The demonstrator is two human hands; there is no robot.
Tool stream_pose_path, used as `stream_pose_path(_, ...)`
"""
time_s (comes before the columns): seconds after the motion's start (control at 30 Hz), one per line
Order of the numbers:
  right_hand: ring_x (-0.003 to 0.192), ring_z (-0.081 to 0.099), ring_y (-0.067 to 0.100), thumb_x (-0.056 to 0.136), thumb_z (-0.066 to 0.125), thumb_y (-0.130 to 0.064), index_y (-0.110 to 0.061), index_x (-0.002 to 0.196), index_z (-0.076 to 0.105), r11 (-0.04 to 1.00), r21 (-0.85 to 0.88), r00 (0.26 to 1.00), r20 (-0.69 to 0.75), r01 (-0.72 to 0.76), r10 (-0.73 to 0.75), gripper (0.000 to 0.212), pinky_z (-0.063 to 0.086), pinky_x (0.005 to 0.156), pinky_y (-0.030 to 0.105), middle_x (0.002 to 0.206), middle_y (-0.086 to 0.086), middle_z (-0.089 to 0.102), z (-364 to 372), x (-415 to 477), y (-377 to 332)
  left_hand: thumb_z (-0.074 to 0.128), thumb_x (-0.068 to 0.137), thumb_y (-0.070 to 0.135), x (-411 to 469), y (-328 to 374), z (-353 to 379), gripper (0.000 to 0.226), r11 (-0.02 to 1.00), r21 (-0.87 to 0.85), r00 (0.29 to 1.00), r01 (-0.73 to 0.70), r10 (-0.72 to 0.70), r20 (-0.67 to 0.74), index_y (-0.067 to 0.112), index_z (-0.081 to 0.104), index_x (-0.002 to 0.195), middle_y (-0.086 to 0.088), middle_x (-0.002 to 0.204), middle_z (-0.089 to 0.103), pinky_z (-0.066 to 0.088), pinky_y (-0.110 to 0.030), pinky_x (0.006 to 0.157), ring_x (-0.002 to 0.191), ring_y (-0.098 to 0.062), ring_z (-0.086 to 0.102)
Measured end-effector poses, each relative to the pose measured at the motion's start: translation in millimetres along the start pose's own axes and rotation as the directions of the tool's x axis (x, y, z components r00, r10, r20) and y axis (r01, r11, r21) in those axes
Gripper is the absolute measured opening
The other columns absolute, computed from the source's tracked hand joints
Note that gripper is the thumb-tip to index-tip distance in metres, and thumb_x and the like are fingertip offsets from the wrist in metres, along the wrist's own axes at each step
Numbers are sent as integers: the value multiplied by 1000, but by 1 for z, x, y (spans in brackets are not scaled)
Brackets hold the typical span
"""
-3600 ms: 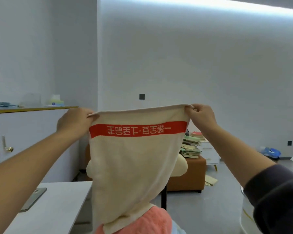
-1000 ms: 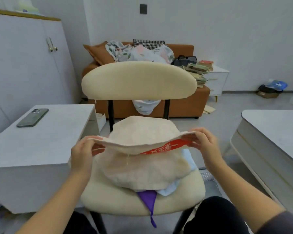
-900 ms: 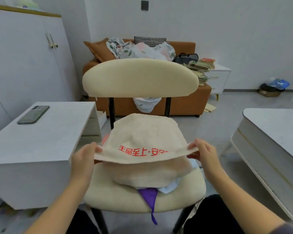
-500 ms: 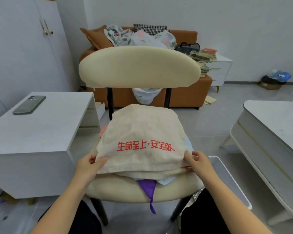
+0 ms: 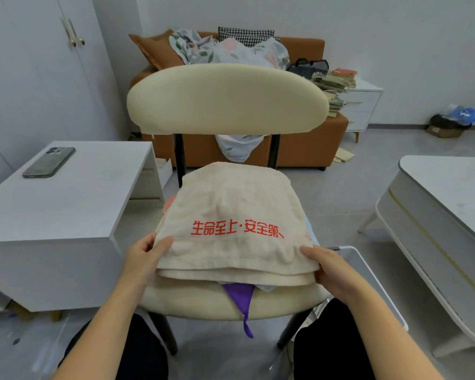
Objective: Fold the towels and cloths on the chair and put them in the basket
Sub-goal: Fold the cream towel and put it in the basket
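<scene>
A beige towel [image 5: 236, 204] with red lettering lies folded in half on the seat of the cream chair [image 5: 228, 100], on top of other cloths. A purple cloth [image 5: 240, 297] hangs from under it over the seat's front edge, and a pink cloth [image 5: 170, 202] peeks out at the left. My left hand [image 5: 143, 259] grips the towel's near left corner, thumb on top. My right hand [image 5: 327, 267] holds the near right corner. A white wire basket [image 5: 368, 281] stands on the floor to the right of the chair, mostly hidden by my right arm.
A white side table [image 5: 66, 204] with a phone [image 5: 48, 162] stands to the left. A white low table [image 5: 444, 215] is on the right. Behind the chair is an orange sofa [image 5: 307, 149] piled with bedding, and stacked books [image 5: 335, 86] beside it.
I lowered the towel from held up in the air, folded its top half toward me over the pile, and both hands brought the edge down flat at the seat's front.
</scene>
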State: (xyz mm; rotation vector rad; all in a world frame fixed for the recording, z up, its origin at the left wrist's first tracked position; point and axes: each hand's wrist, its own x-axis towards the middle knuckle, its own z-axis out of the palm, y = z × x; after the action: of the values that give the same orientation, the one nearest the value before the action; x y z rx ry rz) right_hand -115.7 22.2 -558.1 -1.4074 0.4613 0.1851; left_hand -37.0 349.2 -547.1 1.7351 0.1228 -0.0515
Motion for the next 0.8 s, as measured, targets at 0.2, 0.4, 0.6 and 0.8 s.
stream_pose_path(0.2, 64, 64, 10, 90, 53, -26, -14, 103, 63, 994, 69, 992, 98, -90, 83, 21, 49, 49, 24, 78, -2, 69, -4, -9, -6, 58, 92, 24, -2, -1, -7, 12, 971, -59, 971, 233, -228, 72, 16, 64, 85, -3, 75, 61, 45, -22, 46, 66, -19, 55)
stream_pose_path(0.4, 55, 59, 15, 90, 54, -19, -8, 105, 59, 987, 27, 978, 141, -160, 155, 20, 40, 40, 19, 77, 5, 66, -3, -15, -7, 54, 95, 27, -5, -6, -16, 17, 962, -15, 955, 273, -270, 122, 14, 64, 89, -5, 71, 58, 39, -17, 35, 53, -16, 52)
stream_pose_path(0.6, 41, 42, 4, 95, 48, -7, -3, 83, 57, 993, 102, 998, 41, -58, 54, 15, 32, 37, 14, 53, -2, 51, -7, -15, -9, 52, 96, 20, -4, -5, -23, 29, 987, -50, 982, 154, -148, 115, 10, 42, 70, -1, 44, 35, 19, -14, 36, 35, -9, 27)
stream_pose_path(0.8, 47, 55, 4, 67, 70, -20, -4, 87, 61, 980, 192, 998, -23, 58, -55, 27, 45, 43, 13, 62, 0, 62, -6, -16, -35, 54, 94, 14, 3, 30, -25, 22, 933, -305, 978, 192, -156, 137, 9, 49, 73, -2, 61, 46, 34, -15, 35, 45, -7, 41)
